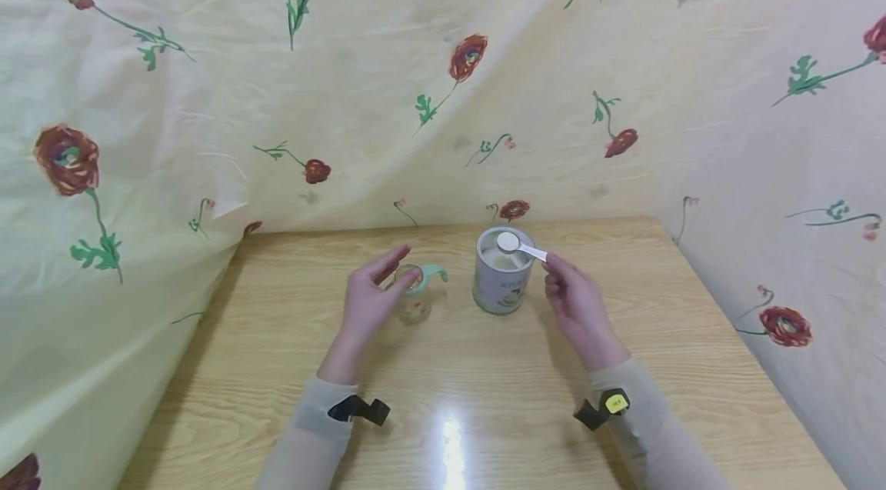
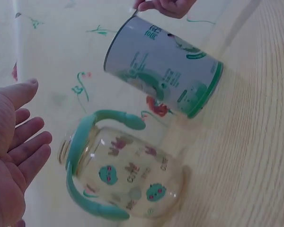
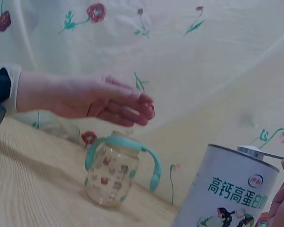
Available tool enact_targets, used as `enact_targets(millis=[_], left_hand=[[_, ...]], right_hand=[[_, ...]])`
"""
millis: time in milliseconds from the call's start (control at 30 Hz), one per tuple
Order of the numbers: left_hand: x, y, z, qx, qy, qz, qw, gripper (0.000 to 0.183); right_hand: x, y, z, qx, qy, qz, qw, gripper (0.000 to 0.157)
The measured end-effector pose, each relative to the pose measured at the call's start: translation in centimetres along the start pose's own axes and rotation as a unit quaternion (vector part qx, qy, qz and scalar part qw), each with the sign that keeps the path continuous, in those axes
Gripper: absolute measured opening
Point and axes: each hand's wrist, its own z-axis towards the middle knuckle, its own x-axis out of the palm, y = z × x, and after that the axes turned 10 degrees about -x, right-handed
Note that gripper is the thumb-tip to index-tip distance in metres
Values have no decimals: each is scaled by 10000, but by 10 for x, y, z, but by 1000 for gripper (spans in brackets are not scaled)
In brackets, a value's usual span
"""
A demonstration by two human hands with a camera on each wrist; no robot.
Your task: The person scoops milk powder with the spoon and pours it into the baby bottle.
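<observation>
My right hand (image 1: 577,305) pinches the thin handle of a measuring scoop (image 1: 508,242), whose bowl is heaped with white powder. It is held over the mouth of a white milk powder can (image 1: 500,291), with more powder visible inside. Left of the can stands a clear baby bottle (image 3: 109,175) with green side handles and small printed figures; its neck is uncapped. Beside and above that neck hovers my left hand (image 1: 370,294), fingers extended and thumb apart, holding nothing. In the left wrist view a gap shows between the fingers (image 2: 31,137) and the bottle.
A wood-grain table (image 1: 415,413) carries the can and bottle. Behind it and along both sides hangs a pale cloth (image 1: 374,105) printed with red flowers. Each sleeve has a dark wrist strap (image 1: 360,409).
</observation>
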Motion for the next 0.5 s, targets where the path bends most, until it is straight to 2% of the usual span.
enact_targets(millis=[100,300,500], left_hand=[[-7,6,-3,-45,-119,52,9999,48],[-20,22,-7,-104,-290,252,9992,49],[-26,30,-10,-338,-40,302,9990,51]], right_hand=[[2,1,-3,218,-14,305,9993,12],[6,2,-10,385,59,667,9970,8],[13,2,-19,413,230,857,9952,10]])
